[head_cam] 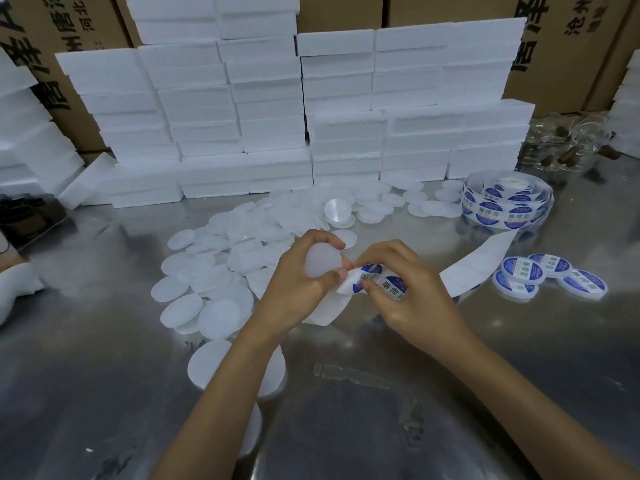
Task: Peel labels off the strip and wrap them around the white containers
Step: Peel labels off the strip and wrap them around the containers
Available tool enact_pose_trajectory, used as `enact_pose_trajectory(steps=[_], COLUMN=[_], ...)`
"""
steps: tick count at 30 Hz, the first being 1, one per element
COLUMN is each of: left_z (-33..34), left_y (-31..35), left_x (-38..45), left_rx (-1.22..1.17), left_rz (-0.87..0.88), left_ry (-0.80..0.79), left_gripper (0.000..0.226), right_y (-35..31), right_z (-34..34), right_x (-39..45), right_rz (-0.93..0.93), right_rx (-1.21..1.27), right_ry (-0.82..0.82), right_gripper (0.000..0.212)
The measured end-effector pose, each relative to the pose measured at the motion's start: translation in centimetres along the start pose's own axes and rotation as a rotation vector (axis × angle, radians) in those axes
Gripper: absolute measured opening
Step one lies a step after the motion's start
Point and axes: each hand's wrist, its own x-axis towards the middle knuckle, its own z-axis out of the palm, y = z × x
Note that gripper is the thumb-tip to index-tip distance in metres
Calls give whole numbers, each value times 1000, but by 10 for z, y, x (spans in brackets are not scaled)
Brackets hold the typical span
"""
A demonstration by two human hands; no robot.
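Gripping a small white container (320, 261), the left hand (301, 282) curled around it near the middle of the surface (104, 341). The right hand (401, 289) pinched a blue label (367, 282) on the strip (471, 265). It looked light, thin and sticky, best held by its edge.

White foam boxes (270, 109) stand stacked on a shiny metal table (346, 393) before printed brown cartons (568, 46).
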Motion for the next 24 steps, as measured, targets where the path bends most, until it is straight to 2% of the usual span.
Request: enact_pose_trajectory(steps=[6,11,15,18,24], left_z=[0,0,2,2,2], left_y=[0,0,-1,-2,-4], left_x=[0,0,1,3,5], left_rx=[16,33,94,191,225], left_rz=[0,-2,-25,-48,-83], left_ry=[2,6,77,124,157], left_gripper=[42,33,29,28,21], right_y=[-2,-6,-12,-16,-26], right_z=[-2,-1,-1,-6,-18], right_x=[-1,-1,-1,-2,21], right_rz=[-60,-120,-83,3,225], right_rx=[-43,-108,-93,54,469], right_ry=[33,60,64,92,289], right_gripper=[25,18,17,19,17])
